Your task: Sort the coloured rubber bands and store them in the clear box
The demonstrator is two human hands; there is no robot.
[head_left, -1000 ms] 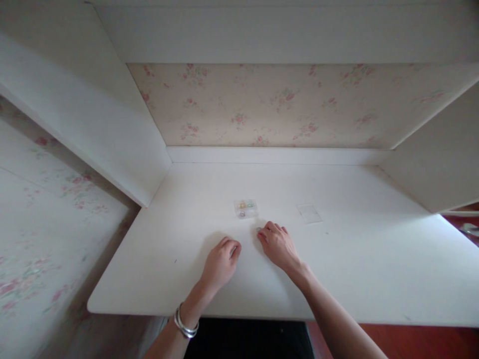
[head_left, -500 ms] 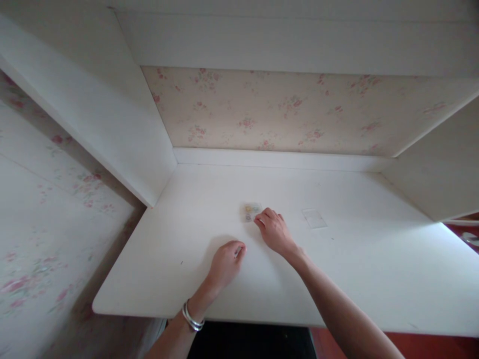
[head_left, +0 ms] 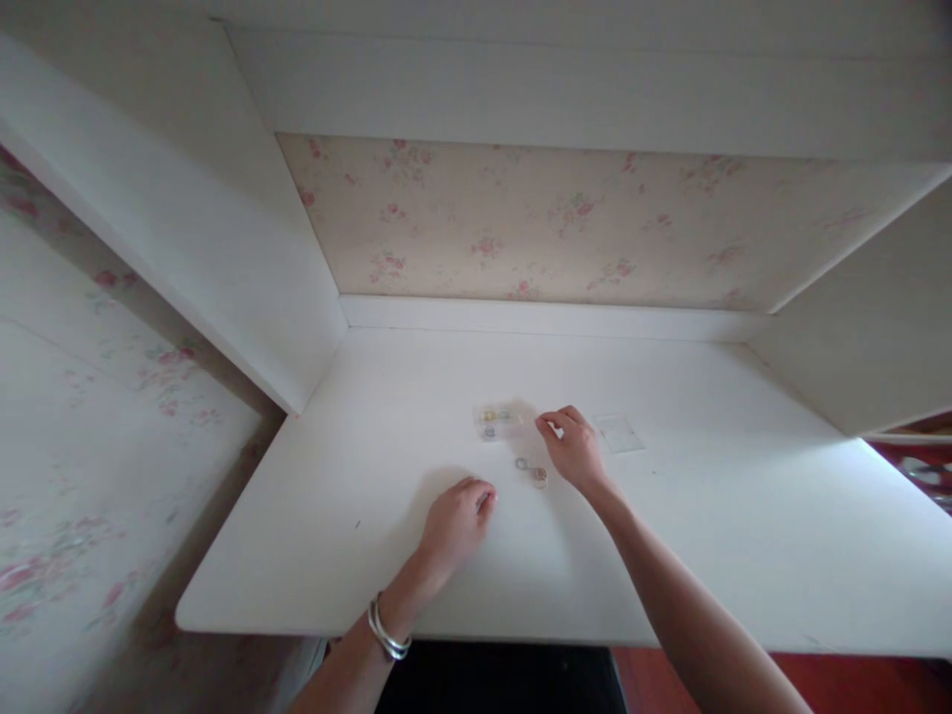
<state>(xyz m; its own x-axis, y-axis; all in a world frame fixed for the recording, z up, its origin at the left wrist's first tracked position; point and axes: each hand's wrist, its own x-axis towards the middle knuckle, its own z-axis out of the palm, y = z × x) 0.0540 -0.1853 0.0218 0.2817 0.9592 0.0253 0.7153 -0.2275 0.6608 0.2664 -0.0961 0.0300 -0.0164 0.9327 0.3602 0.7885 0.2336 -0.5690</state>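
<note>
My right hand [head_left: 571, 443] hovers just right of a small clear compartment box [head_left: 480, 424], thumb and forefinger pinched together. Whatever is in that pinch is too small to make out. Several tiny ring-like pieces, yellowish, greenish and dark, lie in the box. Between my hands, a silvery ring [head_left: 522, 463] and a copper-coloured ring [head_left: 539, 477] rest loose on the desk. My left hand [head_left: 455, 516] sits low on the desk in front of the box, its fingers curled to the thumb; their contents are hidden.
A flat clear plastic lid [head_left: 619, 433] lies on the white desk [head_left: 297, 555] beyond my right hand. A small dark speck [head_left: 358, 524] is at left. White side panels and a floral-papered back wall [head_left: 483, 218] enclose the desk.
My right hand has moved right, away from the box. The loose rings now show on the desk where that hand was. My left hand has barely shifted.
</note>
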